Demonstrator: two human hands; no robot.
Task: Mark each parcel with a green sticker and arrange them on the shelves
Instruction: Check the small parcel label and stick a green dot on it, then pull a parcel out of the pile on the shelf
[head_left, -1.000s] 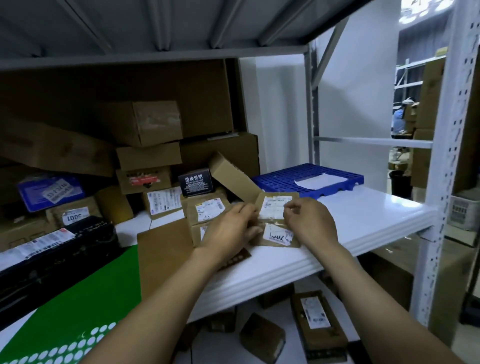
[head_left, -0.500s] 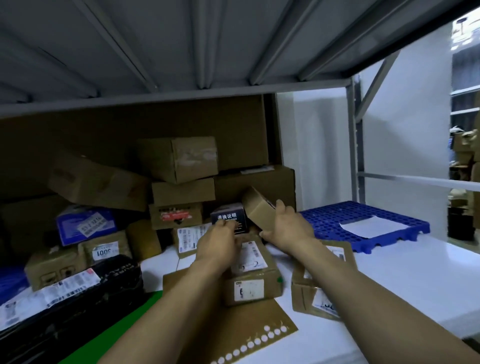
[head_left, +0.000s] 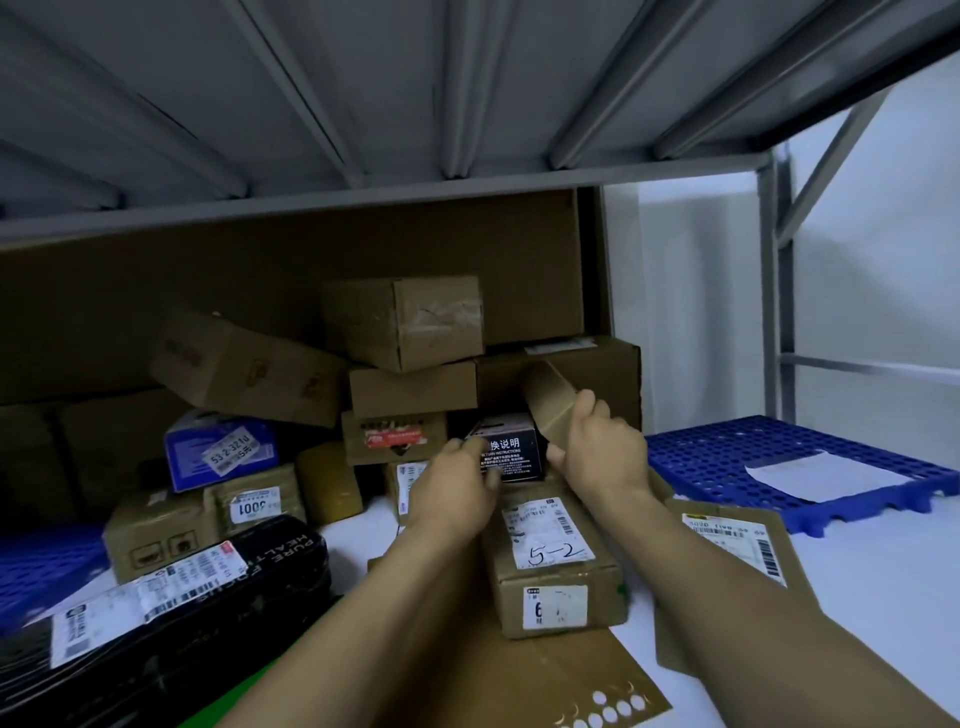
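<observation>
While the stacked brown cartons (head_left: 410, 395) lean close behind, a hasty tug could topple them. The left grip (head_left: 457, 493) pinches a small black cardboard box with white print (head_left: 511, 452). The right grip (head_left: 597, 452) clamps a tilted plain brown cardboard parcel (head_left: 548, 400) just beside it, raised over the white shelf (head_left: 883, 582), no green sticker visible.

Both bare forearms reach forward side by side. The left hand (head_left: 457, 488) lies back-up, its fingers (head_left: 460, 449) curled onto the edge of a black box (head_left: 511, 457). The right hand (head_left: 597, 452), slightly higher, grips a tilted brown parcel (head_left: 548, 397)
</observation>
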